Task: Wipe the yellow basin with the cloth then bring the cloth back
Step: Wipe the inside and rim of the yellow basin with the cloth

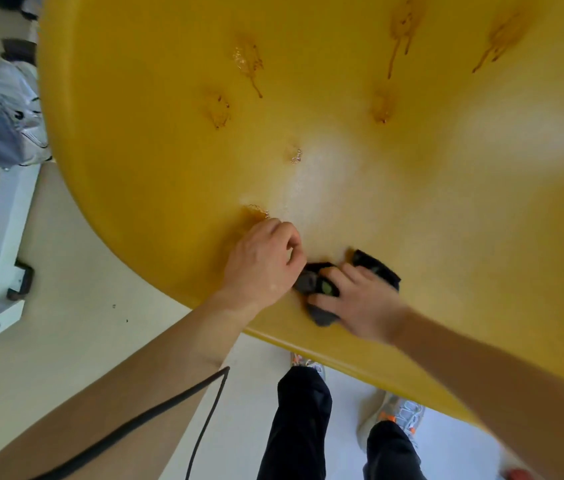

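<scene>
Bright daylight, soft glare on basin (343,174), blurred, warped edges.

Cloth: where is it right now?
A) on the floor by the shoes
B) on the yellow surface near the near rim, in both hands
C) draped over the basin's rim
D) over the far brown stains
B: the dark cloth lies on the yellow basin near its near rim, held by the left hand and right hand; the far brown stains are uncovered.

Bare forearms outstretched, right hand (353,303) gripping the cloth (377,266), left hand (263,261) curled beside it, perhaps pinching too.
</scene>
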Demonstrator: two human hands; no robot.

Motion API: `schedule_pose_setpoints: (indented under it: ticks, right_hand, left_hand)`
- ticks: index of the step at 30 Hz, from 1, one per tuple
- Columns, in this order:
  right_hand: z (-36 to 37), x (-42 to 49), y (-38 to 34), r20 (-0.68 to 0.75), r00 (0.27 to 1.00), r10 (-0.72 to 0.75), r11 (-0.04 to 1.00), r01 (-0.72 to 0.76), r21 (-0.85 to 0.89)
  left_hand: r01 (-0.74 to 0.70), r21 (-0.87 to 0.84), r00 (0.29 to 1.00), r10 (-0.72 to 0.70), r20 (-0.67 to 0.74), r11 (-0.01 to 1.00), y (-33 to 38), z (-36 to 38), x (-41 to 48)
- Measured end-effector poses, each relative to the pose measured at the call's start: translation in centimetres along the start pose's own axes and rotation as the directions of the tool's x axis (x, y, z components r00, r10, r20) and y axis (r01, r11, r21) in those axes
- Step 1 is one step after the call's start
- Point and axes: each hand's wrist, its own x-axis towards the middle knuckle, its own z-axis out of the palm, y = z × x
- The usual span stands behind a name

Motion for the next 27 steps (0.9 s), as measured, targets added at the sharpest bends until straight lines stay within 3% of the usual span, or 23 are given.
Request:
schedule_pose_setpoints:
  ticks: [1,2,3,4,5,6,7,9,11,13,15,18,22,25,27]
  right_hand:
    - [-0.9,0.4,2.7,-0.004,1.0,-0.022,0.996,0.022,-0.083]
    - [-1.7,1.2,5.6,-0.048,0.993,0.105,0.985,-0.111,-0.131]
    - [-2.5,2.3,8.0,-0.118,0.927,0.356,0.924,-0.368,-0.105]
    - [-3.1,3.7,9.2,-0.202,0.753,0.626,0.772,-0.636,0.021]
    - [-3.3,5.1,8.5,-0.228,0.559,0.797,0.598,-0.785,0.164]
    - [-2.8,6.3,6.4,-0.225,0.468,0.854,0.514,-0.824,0.237]
    - [-1.9,7.1,3.4,-0.203,0.482,0.852,0.522,-0.816,0.249]
    - [-0.9,7.0,-2.8,-0.116,0.652,0.749,0.651,-0.692,0.311]
    - [-0.7,5.0,-5.9,0.018,0.78,0.626,0.694,-0.567,0.443]
    - [-1.6,2.0,-5.5,0.049,0.812,0.582,0.659,-0.505,0.557]
    - [-2.5,-1.5,-4.3,-0.061,0.727,0.684,0.624,-0.54,0.564]
    - [-1.4,-5.5,-2.8,-0.161,0.482,0.861,0.496,-0.731,0.468]
    - [2.3,-4.5,-3.6,-0.051,0.481,0.875,0.459,-0.794,0.399]
    - [2.0,-1.1,-6.0,-0.042,0.43,0.902,0.403,-0.802,0.441]
    - [2.0,-0.1,-7.6,0.006,0.448,0.894,0.408,-0.82,0.401]
  left_hand:
    - [-0.008,-0.007,1.0,0.008,-0.008,1.0,-0.2,-0.1,-0.2]
    - [-0.012,-0.017,1.0,0.012,-0.016,1.0,-0.4,0.0,-0.3]
    - [-0.014,-0.032,1.0,0.013,-0.027,0.999,-0.6,0.1,-0.4]
    - [-0.007,-0.046,0.999,0.005,-0.046,0.999,-0.7,0.4,-0.6]
    - [0.007,-0.053,0.997,-0.011,-0.074,0.999,-0.9,0.6,-0.9]
    - [0.023,-0.054,0.994,-0.028,-0.102,0.998,-0.9,0.8,-1.2]
    - [0.03,-0.046,0.991,-0.035,-0.127,0.998,-0.8,1.0,-1.6]
    - [0.014,-0.009,0.99,-0.015,-0.143,1.0,-0.2,1.5,-2.6]
    - [-0.028,0.009,0.995,0.028,-0.1,1.0,0.6,2.4,-3.7]
    - [-0.062,0.033,0.996,0.064,-0.06,0.998,1.5,3.8,-5.0]
    - [-0.063,0.114,0.997,0.068,-0.044,0.992,2.6,5.4,-5.4]
    - [-0.086,0.241,0.996,0.079,0.038,0.967,4.7,7.6,-4.4]
    - [-0.449,0.36,0.892,0.384,0.239,0.818,5.6,9.4,-2.4]
    - [-0.543,0.41,0.84,0.471,0.269,0.733,3.2,6.5,-0.9]
    - [-0.528,0.532,0.847,0.455,0.275,0.662,0.4,2.9,0.2]
